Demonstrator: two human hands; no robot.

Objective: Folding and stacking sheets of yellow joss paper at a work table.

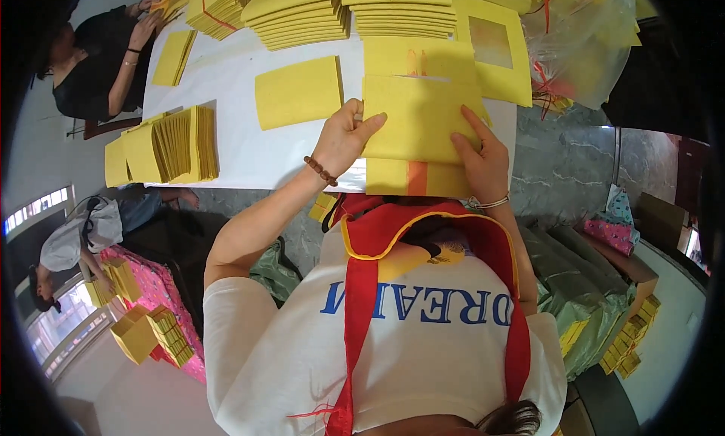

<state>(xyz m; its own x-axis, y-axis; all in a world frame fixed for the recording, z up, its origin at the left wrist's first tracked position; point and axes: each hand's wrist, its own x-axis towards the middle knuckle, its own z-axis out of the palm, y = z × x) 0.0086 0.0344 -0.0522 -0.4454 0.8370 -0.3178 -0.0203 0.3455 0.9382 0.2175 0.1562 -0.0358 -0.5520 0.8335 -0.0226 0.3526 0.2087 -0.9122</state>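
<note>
**A:** In the head view, where does the folded yellow paper sheet [419, 119] lie against the fingers?

**B:** It lies flat on the near edge of the white table top [226, 81], right in front of the person. Its long axis runs left to right. The left hand [341, 137] pinches its left edge, thumb on top and the other fingers curled beneath. The right hand [482, 160] rests on its near right corner, index finger stretched out flat along the paper toward the far side. I judge that hand to be pressing, not gripping.

**A:** Which hand is nearer the sheet's middle?

**B:** Both touch it; the right one lies further onto the surface, while the left stays at the rim. Beneath the sheet's near edge a yellow piece with an orange stripe [415, 177] sticks out toward the person.

**A:** And the packages round it?

**B:** Just left lies a single flat yellow rectangle [298, 92]. Far across the table stand fanned stacks of yellow sheets [302, 13]. At the near left edge is a row of upright yellow folded pieces [177, 145]. To the far right sits a yellow sheet with a dull square patch [491, 47], and beyond it a clear plastic bag with red string [581, 43].

**A:** Anyone else?

**B:** A person in black [98, 58] handles yellow paper at the far left corner. Below left, small yellow bundles [162, 330] sit on a pink cloth.
</note>
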